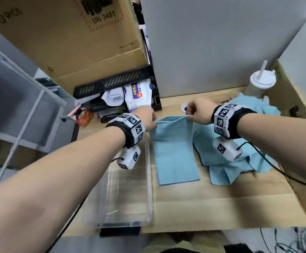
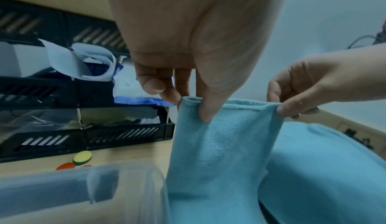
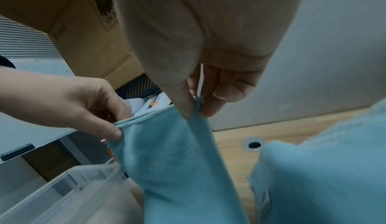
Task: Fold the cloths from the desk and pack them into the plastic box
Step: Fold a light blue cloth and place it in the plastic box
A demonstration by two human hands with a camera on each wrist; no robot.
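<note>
A wide wooden desk, with a big cardboard box and a black tray rack at the far left. A clear plastic box on the desk at the near left, with nothing seen inside yet. Right beside the box, a long blue cloth, already doubled over, with its long side running from the far edge toward the near edge. More blue cloths in a loose heap to the right, partly under the right wrist. A white cup with a straw at the far right. Far end of the long cloth lifted off the desk, near end flat on the wood. Left hand pinching the far left corner between thumb and fingertip, other fingers curled. Right hand pinching the far right corner the same way. Both hands at the far end, so the rest of the cloth lying toward the body. Probably next, far end down onto near end, for a shorter fold. Left hand closer to the box for packing.
</note>
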